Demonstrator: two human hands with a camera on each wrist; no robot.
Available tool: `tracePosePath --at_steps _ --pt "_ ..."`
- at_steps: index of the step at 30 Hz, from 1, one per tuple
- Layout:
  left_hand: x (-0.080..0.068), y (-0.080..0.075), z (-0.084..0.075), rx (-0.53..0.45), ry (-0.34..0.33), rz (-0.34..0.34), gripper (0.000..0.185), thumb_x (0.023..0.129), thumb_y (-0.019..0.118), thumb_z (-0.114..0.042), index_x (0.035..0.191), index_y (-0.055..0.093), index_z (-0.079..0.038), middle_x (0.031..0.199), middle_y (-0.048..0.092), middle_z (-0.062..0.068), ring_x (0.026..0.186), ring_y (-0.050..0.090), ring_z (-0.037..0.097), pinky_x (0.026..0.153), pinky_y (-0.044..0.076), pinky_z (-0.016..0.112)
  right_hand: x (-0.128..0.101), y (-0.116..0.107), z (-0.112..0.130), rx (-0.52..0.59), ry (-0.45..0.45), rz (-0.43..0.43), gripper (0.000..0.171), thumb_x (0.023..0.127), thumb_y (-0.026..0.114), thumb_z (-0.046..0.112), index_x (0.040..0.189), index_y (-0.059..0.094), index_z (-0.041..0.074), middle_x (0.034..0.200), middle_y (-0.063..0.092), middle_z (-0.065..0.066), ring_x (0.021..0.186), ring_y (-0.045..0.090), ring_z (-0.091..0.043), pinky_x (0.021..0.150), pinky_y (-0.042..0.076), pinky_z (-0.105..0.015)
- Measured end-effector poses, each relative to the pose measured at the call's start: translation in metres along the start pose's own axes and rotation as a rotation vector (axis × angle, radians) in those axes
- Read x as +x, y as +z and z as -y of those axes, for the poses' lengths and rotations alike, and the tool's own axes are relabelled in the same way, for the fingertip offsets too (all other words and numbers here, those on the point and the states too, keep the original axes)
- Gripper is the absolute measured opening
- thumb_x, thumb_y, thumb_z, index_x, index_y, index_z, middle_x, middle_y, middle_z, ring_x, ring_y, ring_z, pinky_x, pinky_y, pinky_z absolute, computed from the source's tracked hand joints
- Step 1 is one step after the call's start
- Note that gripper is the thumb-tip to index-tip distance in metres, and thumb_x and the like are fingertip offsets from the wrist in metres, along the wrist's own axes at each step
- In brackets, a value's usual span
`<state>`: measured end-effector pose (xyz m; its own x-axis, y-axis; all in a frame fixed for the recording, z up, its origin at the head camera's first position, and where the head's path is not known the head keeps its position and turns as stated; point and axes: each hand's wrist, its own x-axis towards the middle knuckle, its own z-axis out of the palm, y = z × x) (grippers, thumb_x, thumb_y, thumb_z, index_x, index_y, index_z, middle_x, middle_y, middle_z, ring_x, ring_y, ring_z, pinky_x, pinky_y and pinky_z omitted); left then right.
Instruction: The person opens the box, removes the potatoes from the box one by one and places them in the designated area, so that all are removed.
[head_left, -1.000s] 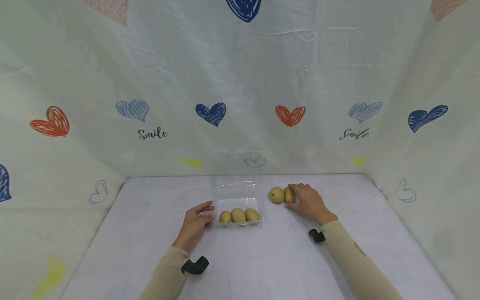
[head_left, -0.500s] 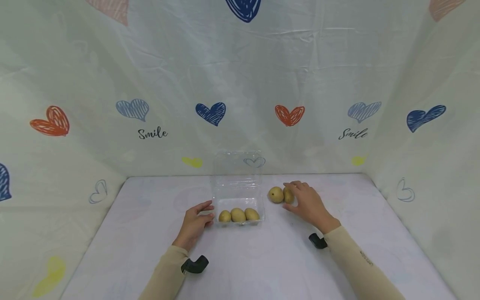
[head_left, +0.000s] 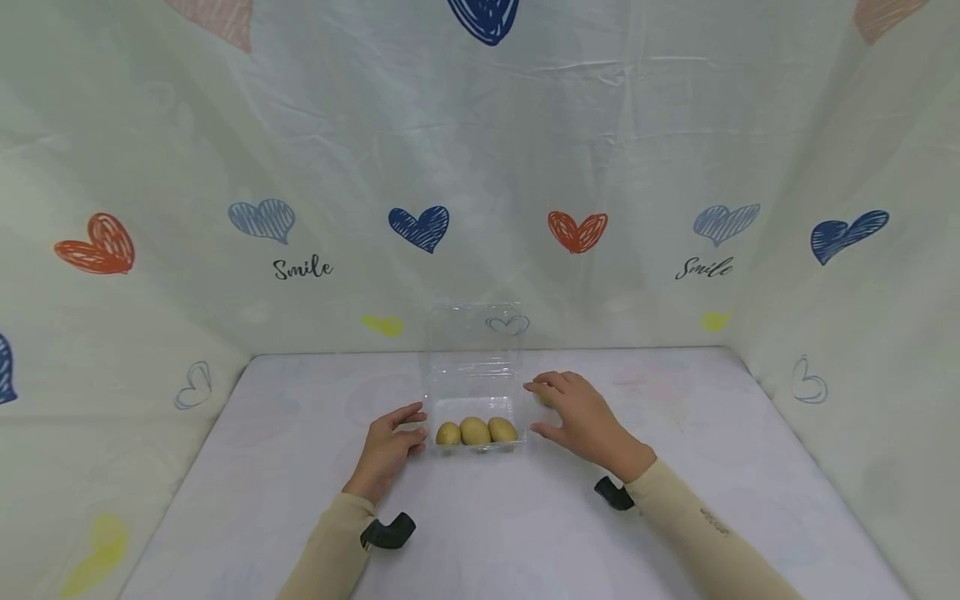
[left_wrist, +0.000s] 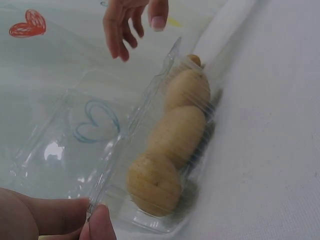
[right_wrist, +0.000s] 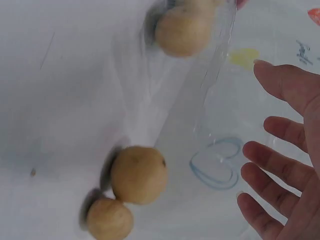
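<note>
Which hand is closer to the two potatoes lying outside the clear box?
The right hand. It hovers open just above the two loose potatoes, beside the clear box. The left hand pinches the box's far side.

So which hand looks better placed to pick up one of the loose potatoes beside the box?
The right hand, probably. It hovers open by the two loose potatoes, just right of the clear box. The left hand is busy pinching the box's left edge.
</note>
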<state>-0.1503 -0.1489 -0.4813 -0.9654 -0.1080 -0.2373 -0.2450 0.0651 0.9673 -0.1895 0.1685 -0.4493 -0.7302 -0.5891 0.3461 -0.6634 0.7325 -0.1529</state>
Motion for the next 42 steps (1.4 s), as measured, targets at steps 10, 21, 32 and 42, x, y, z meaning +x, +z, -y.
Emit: tracePosePath --at_steps 10,21,32,42 --pt "0.0 -0.001 0.002 0.001 0.0 0.006 0.05 0.098 0.064 0.009 0.147 0.055 0.008 0.139 0.058 0.029 0.088 0.062 0.012 0.071 0.056 0.019 0.017 0.012 0.019 -0.022 -0.163 0.026 0.059 0.083 0.093 0.025 0.135 0.068 0.011 0.131 0.067 -0.006 0.119 0.062 -0.029 0.103 0.051 -0.047" --pt "0.0 -0.001 0.002 0.003 0.005 0.009 0.05 0.098 0.064 0.009 0.147 0.055 0.008 0.138 0.059 0.028 0.088 0.063 0.013 0.071 0.057 0.021 0.029 0.02 0.022 -0.015 -0.192 0.113 0.053 0.085 0.091 0.027 0.131 0.07 0.012 0.128 0.068 -0.005 0.118 0.062 -0.027 0.098 0.054 -0.043" --pt "0.002 -0.001 0.001 0.005 -0.001 0.013 0.05 0.098 0.064 0.008 0.148 0.055 0.008 0.139 0.058 0.028 0.089 0.062 0.012 0.073 0.057 0.022 0.043 0.019 0.025 -0.052 -0.2 0.227 0.053 0.082 0.093 0.028 0.128 0.074 0.012 0.125 0.071 -0.004 0.121 0.062 -0.027 0.104 0.052 -0.045" --pt "0.001 -0.001 0.0 -0.01 -0.004 0.012 0.05 0.097 0.063 0.009 0.147 0.055 0.008 0.138 0.059 0.028 0.089 0.061 0.013 0.071 0.056 0.02 0.049 0.018 0.031 -0.063 -0.205 0.241 0.037 0.08 0.094 0.026 0.113 0.081 0.015 0.11 0.078 0.004 0.109 0.063 -0.021 0.104 0.05 -0.041"
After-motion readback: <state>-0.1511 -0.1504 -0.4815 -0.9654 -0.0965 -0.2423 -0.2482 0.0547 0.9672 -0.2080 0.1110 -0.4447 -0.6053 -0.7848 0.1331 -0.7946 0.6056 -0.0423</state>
